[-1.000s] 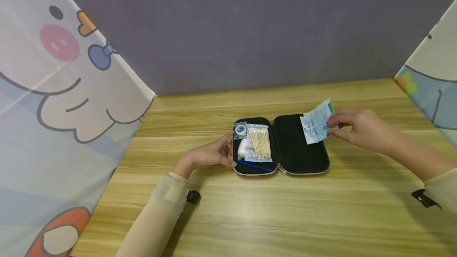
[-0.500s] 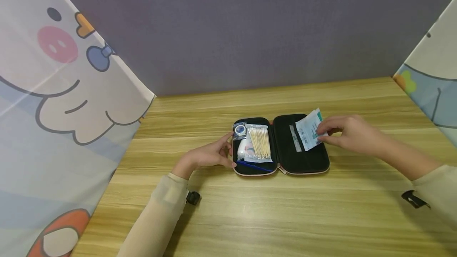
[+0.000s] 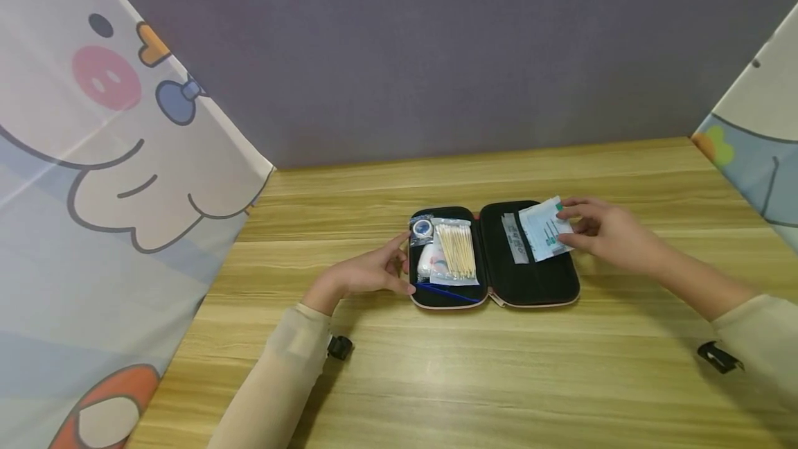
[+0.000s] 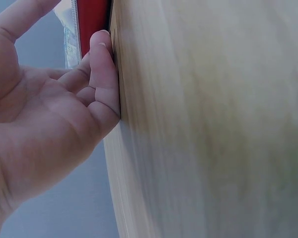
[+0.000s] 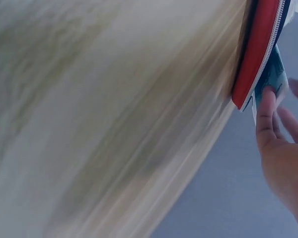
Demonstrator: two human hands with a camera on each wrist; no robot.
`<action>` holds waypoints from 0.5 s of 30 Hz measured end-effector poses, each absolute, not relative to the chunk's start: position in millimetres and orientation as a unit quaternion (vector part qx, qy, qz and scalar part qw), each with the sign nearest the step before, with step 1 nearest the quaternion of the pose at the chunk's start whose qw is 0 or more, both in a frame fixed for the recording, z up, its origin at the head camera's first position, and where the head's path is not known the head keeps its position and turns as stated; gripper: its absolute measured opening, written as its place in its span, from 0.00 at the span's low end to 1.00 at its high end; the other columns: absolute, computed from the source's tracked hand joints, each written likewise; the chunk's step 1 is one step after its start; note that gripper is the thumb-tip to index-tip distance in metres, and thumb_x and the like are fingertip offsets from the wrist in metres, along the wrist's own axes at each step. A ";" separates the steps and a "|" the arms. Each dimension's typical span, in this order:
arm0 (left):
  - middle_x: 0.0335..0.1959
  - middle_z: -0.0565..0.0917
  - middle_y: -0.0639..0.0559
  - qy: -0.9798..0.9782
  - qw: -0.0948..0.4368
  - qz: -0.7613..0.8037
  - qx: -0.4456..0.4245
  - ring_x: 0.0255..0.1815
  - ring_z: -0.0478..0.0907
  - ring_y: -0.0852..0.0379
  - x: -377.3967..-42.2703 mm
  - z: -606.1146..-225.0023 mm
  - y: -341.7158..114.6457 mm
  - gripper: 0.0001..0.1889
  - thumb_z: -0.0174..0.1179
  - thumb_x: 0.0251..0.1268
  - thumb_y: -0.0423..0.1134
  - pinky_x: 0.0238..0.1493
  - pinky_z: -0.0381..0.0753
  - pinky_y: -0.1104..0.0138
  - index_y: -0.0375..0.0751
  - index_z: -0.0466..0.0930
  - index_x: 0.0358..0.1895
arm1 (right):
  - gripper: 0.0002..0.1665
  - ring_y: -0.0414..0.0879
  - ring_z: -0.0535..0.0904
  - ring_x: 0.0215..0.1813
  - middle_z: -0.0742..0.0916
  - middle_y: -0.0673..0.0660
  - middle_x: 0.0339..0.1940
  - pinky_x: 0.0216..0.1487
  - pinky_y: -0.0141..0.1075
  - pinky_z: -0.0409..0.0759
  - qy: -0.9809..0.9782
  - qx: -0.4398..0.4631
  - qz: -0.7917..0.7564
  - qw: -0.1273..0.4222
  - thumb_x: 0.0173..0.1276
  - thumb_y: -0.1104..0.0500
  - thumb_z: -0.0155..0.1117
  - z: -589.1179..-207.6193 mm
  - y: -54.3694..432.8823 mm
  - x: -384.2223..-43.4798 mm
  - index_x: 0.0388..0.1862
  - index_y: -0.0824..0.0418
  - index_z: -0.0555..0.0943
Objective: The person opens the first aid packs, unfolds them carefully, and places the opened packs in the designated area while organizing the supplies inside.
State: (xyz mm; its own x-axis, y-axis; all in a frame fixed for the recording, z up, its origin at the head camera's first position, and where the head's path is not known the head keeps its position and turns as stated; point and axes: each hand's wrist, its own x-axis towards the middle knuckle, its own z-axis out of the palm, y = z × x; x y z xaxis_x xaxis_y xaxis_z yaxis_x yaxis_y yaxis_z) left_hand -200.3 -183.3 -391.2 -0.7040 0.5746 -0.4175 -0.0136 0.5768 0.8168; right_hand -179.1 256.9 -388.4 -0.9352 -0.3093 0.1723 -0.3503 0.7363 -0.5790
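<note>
A black-lined zip case lies unfolded on the wooden table. Its left half holds a bag of cotton swabs, a tape roll, a white wrapped bundle and a thin blue stick. In the right half sits a pale blue-white packet with teal print; a dark band crosses it, its printed end showing beyond. My right hand pinches its right end, which tilts up over the rim. My left hand touches the case's left side, thumb and forefinger spread, the other fingers loosely bent.
The table stretches in front of and around the case. A grey partition rises behind it. Cartoon-printed cloth hangs at the left, and more stands at the right. Each wrist carries a black strap piece.
My right hand has moved left and slightly down, sliding the packet further into the right half; its end now shows left of the dark band. The left hand has stayed at the case's side.
</note>
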 end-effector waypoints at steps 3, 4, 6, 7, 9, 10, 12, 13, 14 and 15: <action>0.54 0.74 0.46 0.817 0.345 0.429 0.169 0.44 0.73 0.54 -201.1 -393.0 -183.1 0.65 0.76 0.63 0.37 0.49 0.77 0.65 0.56 0.31 0.89 | 0.27 0.20 0.77 0.39 0.85 0.71 0.62 0.35 0.28 0.81 -0.932 0.146 0.331 0.005 0.69 0.59 0.78 -386.5 257.6 -180.5 0.62 0.71 0.84; 0.54 0.74 0.46 0.817 0.346 0.430 0.168 0.44 0.73 0.54 -201.2 -393.4 -183.2 0.65 0.76 0.63 0.37 0.49 0.77 0.65 0.56 0.31 0.89 | 0.27 0.21 0.77 0.38 0.87 0.70 0.59 0.34 0.28 0.80 -0.932 0.139 0.335 0.000 0.69 0.58 0.78 -386.2 256.9 -180.8 0.62 0.70 0.85; 0.54 0.74 0.46 0.816 0.346 0.431 0.168 0.44 0.73 0.54 -201.3 -393.9 -183.4 0.65 0.76 0.63 0.37 0.49 0.77 0.65 0.56 0.30 0.89 | 0.26 0.26 0.80 0.38 0.90 0.67 0.50 0.34 0.29 0.80 -0.933 0.132 0.335 -0.007 0.68 0.57 0.78 -387.0 254.9 -181.2 0.61 0.69 0.85; 0.53 0.74 0.47 0.816 0.346 0.430 0.169 0.44 0.73 0.54 -201.4 -393.8 -183.2 0.65 0.75 0.63 0.37 0.49 0.77 0.65 0.56 0.30 0.89 | 0.27 0.29 0.82 0.39 0.91 0.64 0.46 0.33 0.30 0.80 -0.935 0.131 0.331 -0.010 0.68 0.56 0.78 -387.4 253.8 -181.3 0.61 0.68 0.86; 0.53 0.74 0.47 0.816 0.347 0.430 0.169 0.44 0.73 0.54 -201.2 -393.2 -183.1 0.65 0.76 0.63 0.37 0.48 0.77 0.65 0.56 0.30 0.89 | 0.26 0.37 0.84 0.39 0.92 0.61 0.41 0.33 0.31 0.79 -0.935 0.136 0.326 -0.012 0.68 0.55 0.79 -388.9 250.3 -181.4 0.60 0.68 0.86; 0.53 0.74 0.46 0.816 0.347 0.429 0.170 0.44 0.73 0.54 -200.6 -392.3 -183.1 0.65 0.75 0.64 0.37 0.48 0.77 0.64 0.55 0.30 0.89 | 0.26 0.39 0.84 0.39 0.92 0.59 0.40 0.32 0.31 0.79 -0.936 0.141 0.323 -0.015 0.68 0.55 0.78 -389.3 248.2 -181.2 0.60 0.67 0.86; 0.53 0.74 0.46 0.817 0.347 0.428 0.169 0.44 0.72 0.54 -199.9 -391.5 -183.1 0.65 0.75 0.64 0.37 0.48 0.76 0.64 0.55 0.30 0.89 | 0.25 0.41 0.82 0.36 0.90 0.56 0.36 0.29 0.32 0.77 -0.935 0.149 0.320 -0.029 0.70 0.54 0.77 -390.7 245.1 -180.9 0.61 0.66 0.86; 0.53 0.73 0.46 0.818 0.347 0.427 0.169 0.44 0.72 0.54 -199.7 -391.2 -183.2 0.65 0.75 0.64 0.37 0.48 0.76 0.65 0.55 0.30 0.89 | 0.25 0.40 0.80 0.33 0.89 0.54 0.34 0.28 0.32 0.75 -0.935 0.151 0.320 -0.036 0.70 0.54 0.77 -391.3 243.4 -180.6 0.61 0.65 0.87; 0.54 0.73 0.46 0.818 0.346 0.426 0.170 0.44 0.72 0.54 -199.4 -390.8 -183.1 0.65 0.75 0.64 0.37 0.48 0.76 0.65 0.55 0.30 0.89 | 0.25 0.40 0.77 0.29 0.87 0.53 0.32 0.26 0.33 0.73 -0.934 0.152 0.320 -0.044 0.70 0.54 0.77 -392.0 242.1 -180.4 0.62 0.64 0.86; 0.54 0.73 0.46 0.818 0.347 0.426 0.171 0.44 0.72 0.54 -199.4 -390.8 -183.1 0.65 0.75 0.64 0.38 0.48 0.76 0.65 0.55 0.30 0.89 | 0.25 0.39 0.73 0.26 0.85 0.52 0.30 0.25 0.33 0.71 -0.935 0.154 0.316 -0.051 0.71 0.53 0.76 -392.8 241.2 -180.3 0.62 0.63 0.86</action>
State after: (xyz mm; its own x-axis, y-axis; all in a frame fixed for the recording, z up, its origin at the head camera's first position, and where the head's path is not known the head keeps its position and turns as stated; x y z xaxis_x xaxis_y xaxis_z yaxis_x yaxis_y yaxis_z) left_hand -199.4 -183.1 -390.8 -0.7016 0.5744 -0.4217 -0.0164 0.5786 0.8154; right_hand -180.3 241.2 -392.8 -0.9471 -0.3208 0.0021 -0.2562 0.7523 -0.6069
